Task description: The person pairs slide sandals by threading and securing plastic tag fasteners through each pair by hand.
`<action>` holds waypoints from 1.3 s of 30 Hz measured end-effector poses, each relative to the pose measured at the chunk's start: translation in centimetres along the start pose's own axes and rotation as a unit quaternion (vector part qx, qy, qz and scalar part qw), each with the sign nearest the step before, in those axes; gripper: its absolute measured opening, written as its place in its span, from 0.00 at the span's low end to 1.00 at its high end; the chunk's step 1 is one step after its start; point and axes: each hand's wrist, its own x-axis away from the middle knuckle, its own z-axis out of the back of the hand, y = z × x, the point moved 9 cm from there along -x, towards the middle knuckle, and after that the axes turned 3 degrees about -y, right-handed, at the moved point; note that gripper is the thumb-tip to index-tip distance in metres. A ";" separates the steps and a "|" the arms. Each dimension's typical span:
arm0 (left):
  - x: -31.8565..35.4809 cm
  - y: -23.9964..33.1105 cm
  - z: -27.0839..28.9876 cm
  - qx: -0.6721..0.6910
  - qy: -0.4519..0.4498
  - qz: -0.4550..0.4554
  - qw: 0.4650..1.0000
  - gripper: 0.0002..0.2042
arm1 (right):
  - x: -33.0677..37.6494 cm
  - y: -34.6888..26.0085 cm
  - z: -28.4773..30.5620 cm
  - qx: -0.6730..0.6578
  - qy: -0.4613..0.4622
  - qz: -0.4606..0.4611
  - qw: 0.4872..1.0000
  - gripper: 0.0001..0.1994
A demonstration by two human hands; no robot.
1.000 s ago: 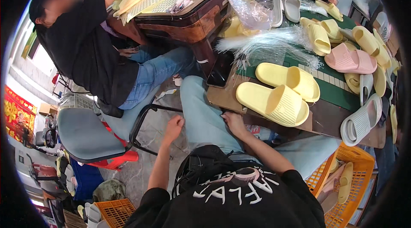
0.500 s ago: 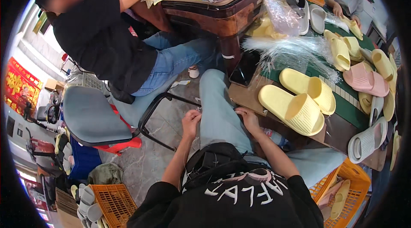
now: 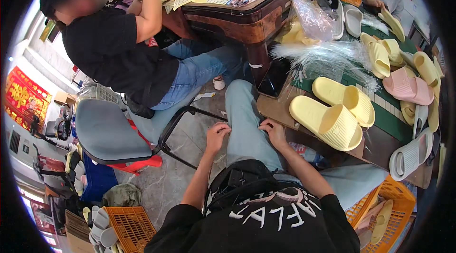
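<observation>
Both hands rest curled on the wearer's light-blue jeans thigh (image 3: 244, 129), left hand (image 3: 216, 135) and right hand (image 3: 274, 132) holding nothing visible, while the yellow slide sandals (image 3: 332, 113) on the table (image 3: 380, 146) nearby lie untouched, work seemingly paused.

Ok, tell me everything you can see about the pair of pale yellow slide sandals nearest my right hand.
The pair of pale yellow slide sandals looks like soft moulded foam, each with a broad ribbed strap over an open toe. They lie side by side, soles down, angled across the brown cardboard sheet at the table's near edge. They look clean and unworn. The right hand rests on the light blue trouser leg, not touching them.
</observation>
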 end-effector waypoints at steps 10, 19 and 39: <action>-1.0 1.2 -0.9 -0.021 -0.071 -0.037 0.997 0.04 | -0.5 -0.3 -0.9 0.025 -0.010 0.039 0.999 0.08; -0.4 -0.8 -0.7 0.062 -0.039 0.019 0.997 0.02 | -0.2 1.6 -0.7 -0.032 0.012 -0.036 0.999 0.09; 0.3 -2.4 0.3 0.100 0.031 0.043 0.994 0.02 | -1.1 -2.7 -2.0 0.010 -0.006 0.039 0.999 0.10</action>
